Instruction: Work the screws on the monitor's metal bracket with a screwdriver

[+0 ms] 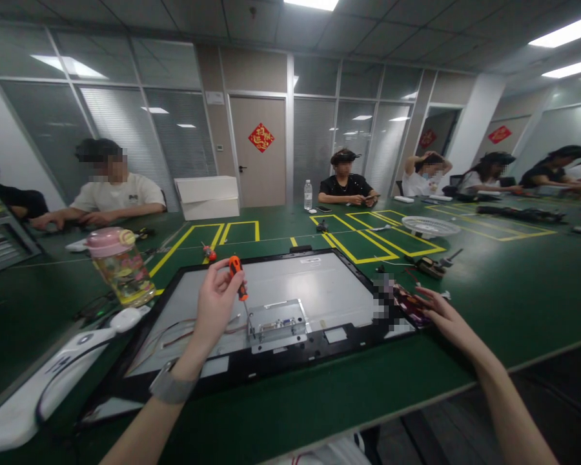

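My left hand [217, 294] is closed around the handle of an orange and black screwdriver [239, 276]. The shaft points down, its tip at the left part of a metal bracket [275, 323] with ports. That bracket sits on the grey back of a flat display panel [290, 278] with a black frame, which lies on the table. At the panel's right corner, my right hand [440, 316] has its fingers stretched out against a dark reddish flat object [410, 303], partly blurred out; its kind is unclear. Thin wires [184, 326] run across the panel's left side.
A pink-lidded bottle [121, 265] and a white power strip [53, 381] stand left of the panel. Behind it are a small red object [209, 252], a white plastic basket [430, 226] and a black device [430, 265]. Several people sit around the green table [513, 290].
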### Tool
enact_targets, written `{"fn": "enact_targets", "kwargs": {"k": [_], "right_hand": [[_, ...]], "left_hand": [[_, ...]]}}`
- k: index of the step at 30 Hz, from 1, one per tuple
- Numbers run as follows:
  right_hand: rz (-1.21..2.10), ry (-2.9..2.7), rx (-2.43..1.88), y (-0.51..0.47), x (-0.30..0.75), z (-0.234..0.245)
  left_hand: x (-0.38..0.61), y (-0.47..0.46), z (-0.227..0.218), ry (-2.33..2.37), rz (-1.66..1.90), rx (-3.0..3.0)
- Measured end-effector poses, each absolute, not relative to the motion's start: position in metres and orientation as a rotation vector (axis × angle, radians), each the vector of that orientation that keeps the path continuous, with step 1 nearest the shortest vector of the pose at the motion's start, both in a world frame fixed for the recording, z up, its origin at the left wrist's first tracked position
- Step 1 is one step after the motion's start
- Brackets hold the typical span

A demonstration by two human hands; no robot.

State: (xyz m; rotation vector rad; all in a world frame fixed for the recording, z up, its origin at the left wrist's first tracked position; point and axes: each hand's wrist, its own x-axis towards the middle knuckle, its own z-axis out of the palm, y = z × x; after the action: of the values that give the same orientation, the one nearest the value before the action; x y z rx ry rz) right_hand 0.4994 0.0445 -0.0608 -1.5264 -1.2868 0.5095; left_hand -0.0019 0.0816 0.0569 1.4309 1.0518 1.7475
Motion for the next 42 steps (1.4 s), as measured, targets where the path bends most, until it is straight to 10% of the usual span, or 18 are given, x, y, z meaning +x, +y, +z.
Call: {"fn": "enact_targets", "kwargs": {"k": [42], "right_hand": [[0.354,-1.54,-1.83,0.053,0.482,-0.045]], "left_hand": [[-0.001,0.08,0.057,1.086,1.725,1.481]]}}
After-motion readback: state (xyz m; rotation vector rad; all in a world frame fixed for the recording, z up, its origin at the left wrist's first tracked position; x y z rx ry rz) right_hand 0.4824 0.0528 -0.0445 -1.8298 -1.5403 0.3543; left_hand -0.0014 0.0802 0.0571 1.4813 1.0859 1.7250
